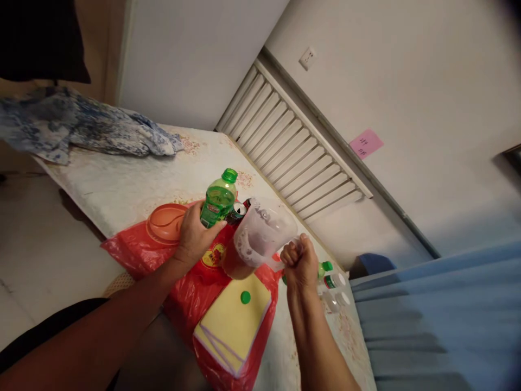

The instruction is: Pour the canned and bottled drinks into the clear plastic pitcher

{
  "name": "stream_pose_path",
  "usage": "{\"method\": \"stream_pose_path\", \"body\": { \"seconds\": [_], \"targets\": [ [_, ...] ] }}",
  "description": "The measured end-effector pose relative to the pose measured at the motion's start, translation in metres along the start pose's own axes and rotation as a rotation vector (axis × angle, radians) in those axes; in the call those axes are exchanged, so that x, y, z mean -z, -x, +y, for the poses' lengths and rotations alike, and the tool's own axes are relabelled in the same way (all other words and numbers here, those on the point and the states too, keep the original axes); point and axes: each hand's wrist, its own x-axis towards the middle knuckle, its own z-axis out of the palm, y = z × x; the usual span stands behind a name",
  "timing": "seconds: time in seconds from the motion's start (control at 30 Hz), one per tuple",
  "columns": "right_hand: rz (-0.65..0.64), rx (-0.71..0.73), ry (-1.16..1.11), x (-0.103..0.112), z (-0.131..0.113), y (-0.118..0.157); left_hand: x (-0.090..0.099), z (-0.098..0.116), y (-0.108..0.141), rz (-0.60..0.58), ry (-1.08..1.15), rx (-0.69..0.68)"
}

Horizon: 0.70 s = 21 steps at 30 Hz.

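My left hand [196, 231] is wrapped round a green bottle [218, 200] whose cap is off, with clear liquid showing inside. In my right hand [301, 259] is the handle of a translucent plastic pitcher [260, 233]. Brown, foamy liquid fills the lower part of the pitcher. Between bottle and pitcher stands an opened drink can [237, 210], partly hidden. A green bottle cap [245, 297] lies on a folded yellow cloth [232, 326] in front of the pitcher. An orange bowl [163, 225] with a spoon-like shape in it sits beside my left hand.
A red plastic bag [187, 309] is spread under these things on the floral-covered table [134, 182]. Several bottles [334, 281] stand beyond my right wrist. Patterned blue fabric [118, 127] lies at the far left. A radiator [288, 141] and blue curtain [431, 320] border the table.
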Motion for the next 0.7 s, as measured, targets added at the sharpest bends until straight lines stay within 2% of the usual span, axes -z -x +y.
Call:
{"method": "stream_pose_path", "body": {
  "seconds": [0.2,0.4,0.53,0.63,0.7],
  "targets": [
    [0.035,0.040,-0.062,-0.020,0.046,-0.001,0.004,0.000,-0.001,0.111,-0.037,0.003],
    [0.058,0.094,-0.043,-0.023,0.081,0.006,0.007,0.002,0.000,0.124,-0.011,0.024],
    [0.015,0.137,0.120,-0.007,0.086,0.012,0.009,0.004,0.001,0.108,-0.019,0.036],
    [0.032,0.174,0.313,0.016,0.083,0.018,0.011,0.008,0.004,0.092,-0.024,0.040],
    [0.063,0.148,0.460,0.035,0.085,0.025,0.016,0.011,0.007,0.081,-0.026,0.037]
  ]
}}
